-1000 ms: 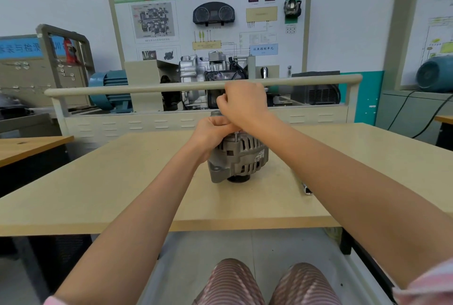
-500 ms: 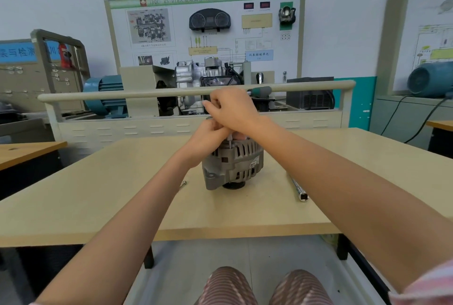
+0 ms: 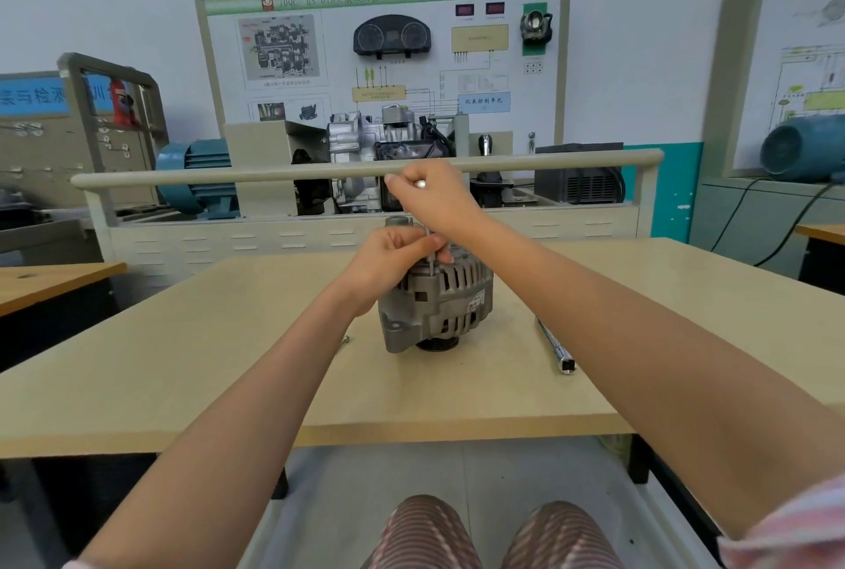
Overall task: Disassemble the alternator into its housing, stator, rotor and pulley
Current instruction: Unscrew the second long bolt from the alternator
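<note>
since the alternator (image 3: 436, 303) looks heavy, rigid cast metal, it sits steady; left hand (image 3: 388, 260) pinches the slim tool shaft (image 3: 430, 255), right hand (image 3: 434, 198) grips its top.

The wall board (image 3: 384, 51) header reads "DSG" amid partly blurred Chinese characters; its blue label (image 3: 484, 101) reads "仪表控制单元".

Both forearms reached forward; the right hand (image 3: 436, 198) was curled above the left hand (image 3: 393, 260), whose fingers pinched together.
</note>
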Tool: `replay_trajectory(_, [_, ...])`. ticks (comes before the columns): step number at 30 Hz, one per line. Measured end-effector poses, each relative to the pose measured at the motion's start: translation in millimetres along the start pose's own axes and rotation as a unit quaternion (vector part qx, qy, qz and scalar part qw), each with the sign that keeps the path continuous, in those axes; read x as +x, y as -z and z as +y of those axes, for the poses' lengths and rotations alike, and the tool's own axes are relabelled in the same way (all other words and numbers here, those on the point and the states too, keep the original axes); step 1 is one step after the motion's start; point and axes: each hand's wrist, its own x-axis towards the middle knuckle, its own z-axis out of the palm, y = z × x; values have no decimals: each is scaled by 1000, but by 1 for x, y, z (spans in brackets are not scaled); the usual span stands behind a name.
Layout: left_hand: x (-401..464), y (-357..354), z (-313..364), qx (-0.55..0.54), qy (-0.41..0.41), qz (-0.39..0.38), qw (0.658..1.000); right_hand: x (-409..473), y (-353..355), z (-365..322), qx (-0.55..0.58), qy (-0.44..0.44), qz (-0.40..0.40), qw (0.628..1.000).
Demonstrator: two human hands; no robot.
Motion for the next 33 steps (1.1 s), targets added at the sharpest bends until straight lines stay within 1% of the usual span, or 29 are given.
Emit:
replay_trajectory(2, [-1,-1,0,10,-2,8,1000,-1,2,0,-30,14,6,999])
replay_trajectory(3, [-1,-1,0,12,-2,9,1000,-2,3,-1,-65,26,8,997])
replay_trajectory(4, [0,-1,0,11,-3,12,1000,-3,4,-1,-128,43,17,991])
replay_trajectory(5, [-1,-2,0,9,-2,18,1000,-4,3,-2,-216,62,34,974])
replay_trajectory(6, [-1,-2,0,5,1,28,1000,-5,1,-3,-308,75,51,947])
replay_trajectory(8, [-1,-2,-2,5,12,51,999,-5,-5,-6,-448,65,70,889])
replay_trajectory(10, [-1,-2,-3,19,20,56,998,-4,-11,-12,-519,29,62,852])
replay_trajectory(12, [0,0,-2,28,26,37,999,-2,-12,-15,-531,13,53,846])
replay_trajectory(14, [2,3,1,33,23,3,999,-1,-8,-15,-499,16,44,865])
replay_trajectory(16, [1,4,4,41,20,-29,999,0,-4,-11,-440,32,43,896])
replay_trajectory(18, [1,3,4,41,16,-44,998,2,-1,-9,-362,25,20,932])
replay_trajectory(20, [0,2,3,34,12,-42,998,5,1,-10,-256,1,-15,966])
replay_trajectory(22, [0,1,1,28,16,-35,999,5,0,-9,-97,-18,-34,994])
replay_trajectory(24, [0,1,1,26,18,-36,999,2,-1,-7,37,-43,-29,998])
replay_trajectory(26, [0,-1,-1,12,19,-29,999,2,-3,-5,98,-71,-11,993])
replay_trajectory(29, [-1,-3,-1,-3,21,0,1000,4,-7,-4,122,-82,18,989])
replay_trajectory(33, [-2,-7,-3,9,11,17,1000,1,-6,2,112,-58,56,990])
